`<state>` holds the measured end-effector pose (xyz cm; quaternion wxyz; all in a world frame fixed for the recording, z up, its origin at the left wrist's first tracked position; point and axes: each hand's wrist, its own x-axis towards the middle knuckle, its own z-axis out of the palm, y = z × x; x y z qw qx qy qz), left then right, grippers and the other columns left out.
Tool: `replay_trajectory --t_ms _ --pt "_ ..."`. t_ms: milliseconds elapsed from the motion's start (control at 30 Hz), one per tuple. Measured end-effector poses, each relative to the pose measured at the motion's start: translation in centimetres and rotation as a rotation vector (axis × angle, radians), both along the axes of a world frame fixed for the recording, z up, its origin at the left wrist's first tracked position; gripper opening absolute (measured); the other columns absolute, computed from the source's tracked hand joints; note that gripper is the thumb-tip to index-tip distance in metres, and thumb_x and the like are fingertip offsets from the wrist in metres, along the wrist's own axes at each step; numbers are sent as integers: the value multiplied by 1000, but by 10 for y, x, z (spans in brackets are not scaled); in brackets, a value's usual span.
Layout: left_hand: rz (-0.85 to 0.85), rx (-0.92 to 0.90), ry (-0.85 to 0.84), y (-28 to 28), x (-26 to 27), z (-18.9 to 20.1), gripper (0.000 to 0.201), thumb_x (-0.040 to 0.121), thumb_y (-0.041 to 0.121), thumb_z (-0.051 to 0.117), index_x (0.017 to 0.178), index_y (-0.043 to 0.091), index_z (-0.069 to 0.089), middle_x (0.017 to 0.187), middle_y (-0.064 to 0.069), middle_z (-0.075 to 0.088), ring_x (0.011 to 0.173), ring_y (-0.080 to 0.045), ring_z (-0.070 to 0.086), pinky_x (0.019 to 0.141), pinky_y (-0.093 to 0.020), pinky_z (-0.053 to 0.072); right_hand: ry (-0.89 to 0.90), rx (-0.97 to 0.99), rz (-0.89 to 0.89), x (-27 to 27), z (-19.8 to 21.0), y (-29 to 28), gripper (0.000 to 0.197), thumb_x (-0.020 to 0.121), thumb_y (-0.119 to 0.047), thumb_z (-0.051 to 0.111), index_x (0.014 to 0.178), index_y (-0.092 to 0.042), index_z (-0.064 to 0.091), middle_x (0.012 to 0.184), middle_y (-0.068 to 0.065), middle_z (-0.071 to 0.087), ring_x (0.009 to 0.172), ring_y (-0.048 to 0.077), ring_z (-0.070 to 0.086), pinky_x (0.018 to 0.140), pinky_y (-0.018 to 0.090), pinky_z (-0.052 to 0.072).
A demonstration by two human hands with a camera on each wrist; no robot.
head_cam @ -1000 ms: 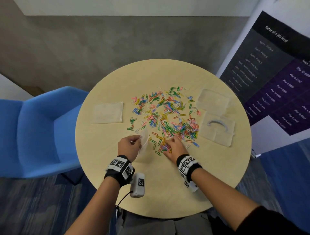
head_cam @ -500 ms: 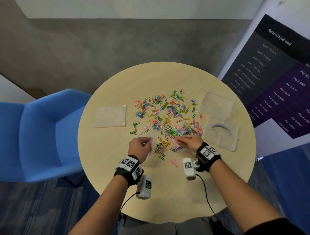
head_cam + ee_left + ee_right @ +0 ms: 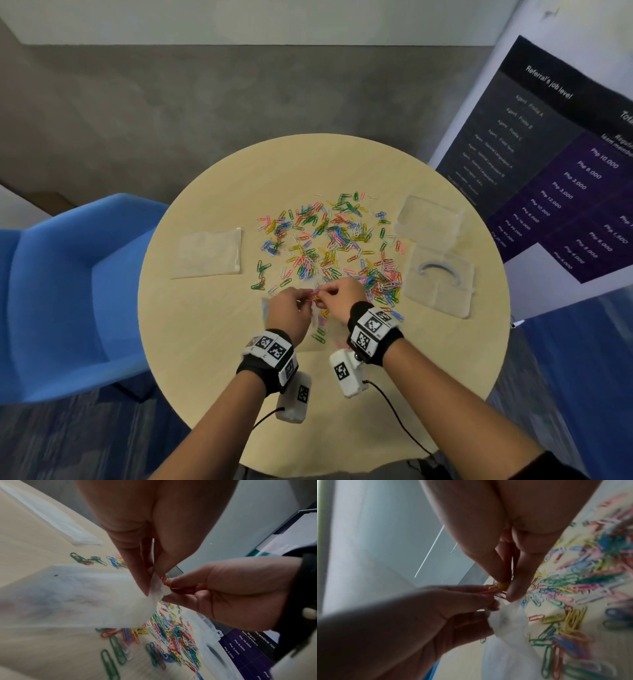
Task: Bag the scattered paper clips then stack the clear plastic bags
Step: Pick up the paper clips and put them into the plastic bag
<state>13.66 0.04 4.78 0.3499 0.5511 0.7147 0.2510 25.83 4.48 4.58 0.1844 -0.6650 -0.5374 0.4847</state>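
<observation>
Close up from the wrist, the right hand (image 3: 518,545) pinches a few yellow and red paper clips (image 3: 496,587) at its fingers (image 3: 515,591). The left hand (image 3: 423,615) grips the crumpled mouth of a clear plastic bag (image 3: 506,622). Blurred multicoloured paper clips (image 3: 583,582) cover the pale wooden worktop (image 3: 537,609).

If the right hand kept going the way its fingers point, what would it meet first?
The right hand, pinching a few clips, points left toward the left hand. It would probably meet the mouth of the bag that the left hand pinches, or those fingertips. They nearly touch already; depth is unclear.
</observation>
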Motion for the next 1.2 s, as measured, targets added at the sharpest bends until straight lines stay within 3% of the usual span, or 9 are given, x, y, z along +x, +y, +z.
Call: replay_trajectory --t_ms 200,333,500,567,667,767,933,1067,1200 --pt "-58 47 46 10 1 2 28 89 7 57 109 14 75 97 -11 71 87 -26 64 84 -39 51 -165 -53 225 1 4 12 24 88 -2 58 106 -7 72 107 10 72 100 22 67 81 22 49" --pt "-44 27 46 11 -2 0 28 90 6 56 110 12 74 101 -11 71 89 -26 64 87 -38 51 -219 -25 255 3 3 14 25 86 -10 68 110 -5 70 97 8 71 84 16 65 84 23 53" --pt "28 0 4 9 -5 -3 27 92 8 56 113 12 73 101 -9 73 85 -22 67 89 -34 52 341 -109 -5 30 12 34 19 84 4 67 101 -2 71 99 17 73 82 21 74 76 29 60" --pt "48 -19 -30 7 -8 -3 27 92 8 55 113 12 73 96 -9 74 83 -22 68 90 -34 52 136 50 -65 49 3 53 20 83 1 67 100 -7 72 105 16 71 90 23 72 83 37 59" --pt "77 -19 -51 4 -14 -3 27 91 8 57 111 12 73 92 -9 75 84 -23 69 91 -35 53 -604 139 291 78 -19 77 58 81 -35 73 133 -17 54 138 13 51 126 30 49 106 41 43" --pt "99 -19 -47 2 -19 -3 26 90 9 58 111 12 73 96 -11 75 84 -23 69 89 -35 54 -838 46 510 90 -40 79 88 78 -57 68 149 -23 29 154 17 25 137 39 30 112 44 32" --pt "125 -32 -54 4 -24 -3 25 90 8 58 111 11 73 79 -5 72 69 -16 66 83 -28 54 -929 257 574 83 -51 69 34 93 -22 57 126 -14 56 125 11 50 119 31 47 94 41 48" --pt "122 -35 -61 7 -24 -2 25 91 10 58 112 12 73 75 -1 69 67 -14 64 79 -23 51 -874 280 577 83 -42 68 27 91 -4 52 111 -9 70 107 14 66 98 31 63 84 33 52" --pt "137 -48 -91 10 -23 -1 25 92 11 58 112 13 73 74 0 70 73 -17 66 81 -25 52 -466 184 159 98 -26 68 15 87 -8 67 99 -7 77 98 9 75 86 20 70 82 20 54"
